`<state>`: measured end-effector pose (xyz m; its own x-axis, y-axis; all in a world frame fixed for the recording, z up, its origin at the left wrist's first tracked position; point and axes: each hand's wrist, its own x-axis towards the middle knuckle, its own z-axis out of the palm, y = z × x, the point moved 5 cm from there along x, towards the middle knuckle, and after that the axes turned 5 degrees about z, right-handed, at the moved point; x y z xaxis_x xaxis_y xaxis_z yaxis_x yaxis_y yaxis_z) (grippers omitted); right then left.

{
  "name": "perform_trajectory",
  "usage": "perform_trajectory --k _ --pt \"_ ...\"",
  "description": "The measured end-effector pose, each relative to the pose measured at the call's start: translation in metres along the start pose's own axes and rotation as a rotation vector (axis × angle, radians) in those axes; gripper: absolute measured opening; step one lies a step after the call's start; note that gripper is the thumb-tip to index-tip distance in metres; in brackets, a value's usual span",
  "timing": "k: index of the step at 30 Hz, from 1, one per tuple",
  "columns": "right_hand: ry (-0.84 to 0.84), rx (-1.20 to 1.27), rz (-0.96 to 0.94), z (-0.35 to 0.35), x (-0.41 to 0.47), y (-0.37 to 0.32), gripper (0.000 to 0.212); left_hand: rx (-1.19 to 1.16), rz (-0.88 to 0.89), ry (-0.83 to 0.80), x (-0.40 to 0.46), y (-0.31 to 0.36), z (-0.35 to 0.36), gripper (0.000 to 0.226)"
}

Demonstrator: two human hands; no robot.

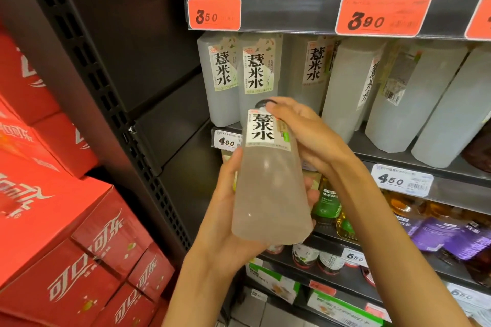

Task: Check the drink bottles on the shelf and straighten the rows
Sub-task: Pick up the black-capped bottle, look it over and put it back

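Held item, head view: one pale drink bottle [271,180], cloudy liquid, white label with black characters facing the camera, dark cap at the top, tilted slightly with its base toward the viewer, off the shelf and in front of the shelf's left end. Left hand [225,210] cups the lower body from the left, fingers wrapped behind and their tips showing past the right side of the base. Right hand [305,133] reaches across from the right, its fingers curled round the neck and upper label, with a fingertip on the cap. Shelf [377,151], middle tier: matching bottles, two upright at the left end with labels square to the front; the rest lean rightward, several with labels turned sideways or away, one showing its barcode. Upper shelf edge carries red price tags [214,14]; red packs sit above it. White price tags [401,180] run along the front edge of the middle tier. Lower tiers: green-labelled bottles [327,204], purple-labelled bottles [438,233], small jars, green-and-white cartons. Left of the shelving: stacked red cola cartons [79,220]. Status, judged: checking under way on a single bottle; it has yet to go back to the row. Straightening looks barely begun, since only the left end stands in order and the leaning, mis-turned bottles toward the right edge remain.
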<state>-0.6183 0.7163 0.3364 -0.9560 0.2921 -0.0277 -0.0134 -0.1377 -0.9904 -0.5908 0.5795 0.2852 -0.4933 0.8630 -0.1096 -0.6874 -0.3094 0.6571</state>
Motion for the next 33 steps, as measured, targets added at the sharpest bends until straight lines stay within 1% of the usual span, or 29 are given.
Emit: perform_trajectory --k 1,2,3,6,7,11,13,14,16,17,19,20,22,23,24,26,27,28,30,32,33 --pt "0.006 -0.009 -0.057 0.001 -0.001 -0.005 0.017 -0.008 -0.012 -0.08 0.003 -0.003 0.001 0.064" --pt "0.013 -0.017 -0.119 0.001 -0.002 -0.011 0.019 0.04 -0.002 -0.154 0.002 -0.002 0.006 0.066" --pt "0.016 -0.026 -0.18 0.003 -0.005 -0.016 0.02 0.076 0.008 -0.152 0.003 -0.003 0.006 0.069" --pt "0.015 -0.058 -0.302 0.005 -0.015 -0.026 0.02 0.315 0.114 -0.029 0.007 -0.002 -0.005 0.074" --pt "0.02 -0.096 -0.323 0.007 -0.019 -0.028 0.024 0.372 0.151 -0.01 0.006 -0.001 -0.006 0.073" --pt "0.069 -0.231 -0.359 0.014 -0.031 -0.03 0.059 0.677 0.347 0.05 0.009 0.009 -0.006 0.07" --pt "0.113 -0.241 -0.354 0.016 -0.032 -0.027 0.065 0.789 0.425 0.027 0.011 0.013 -0.003 0.066" --pt "0.135 -0.212 -0.346 0.016 -0.031 -0.026 0.063 0.819 0.442 0.028 0.012 0.013 -0.003 0.066" --pt "0.149 -0.13 -0.363 0.015 -0.031 -0.027 0.06 0.837 0.433 0.01 0.012 0.013 -0.003 0.069" --pt "0.13 -0.097 -0.388 0.013 -0.031 -0.028 0.06 0.838 0.431 0.012 0.012 0.014 -0.005 0.069" --pt "0.037 -0.023 -0.435 0.011 -0.031 -0.031 0.061 0.794 0.448 0.025 0.01 0.021 -0.012 0.063" --pt "-0.028 0.047 -0.449 0.011 -0.031 -0.033 0.062 0.764 0.427 0.028 0.01 0.023 -0.015 0.063" --pt "-0.148 0.209 -0.436 0.015 -0.03 -0.035 0.061 0.677 0.311 0.008 0.009 0.021 -0.021 0.076" --pt "-0.178 0.255 -0.421 0.017 -0.029 -0.035 0.06 0.6 0.229 -0.036 0.009 0.017 -0.021 0.081" --pt "-0.195 0.275 -0.406 0.02 -0.027 -0.035 0.06 0.509 0.162 -0.085 0.009 0.013 -0.021 0.083" --pt "-0.21 0.286 -0.369 0.022 -0.024 -0.033 0.065 0.362 0.11 -0.11 0.009 0.009 -0.022 0.088" --pt "-0.196 0.286 -0.35 0.02 -0.022 -0.031 0.065 0.344 0.137 -0.095 0.009 0.009 -0.023 0.087" --pt "-0.157 0.28 -0.323 0.017 -0.02 -0.03 0.062 0.373 0.202 -0.054 0.009 0.012 -0.025 0.077" --pt "-0.064 0.293 -0.253 0.011 -0.018 -0.026 0.062 0.537 0.326 0.03 0.006 0.02 -0.024 0.053" --pt "-0.043 0.276 -0.217 0.011 -0.017 -0.021 0.062 0.673 0.411 0.108 0.004 0.028 -0.021 0.049" --pt "-0.034 0.238 -0.204 0.013 -0.016 -0.019 0.061 0.696 0.438 0.127 0.004 0.029 -0.021 0.049"
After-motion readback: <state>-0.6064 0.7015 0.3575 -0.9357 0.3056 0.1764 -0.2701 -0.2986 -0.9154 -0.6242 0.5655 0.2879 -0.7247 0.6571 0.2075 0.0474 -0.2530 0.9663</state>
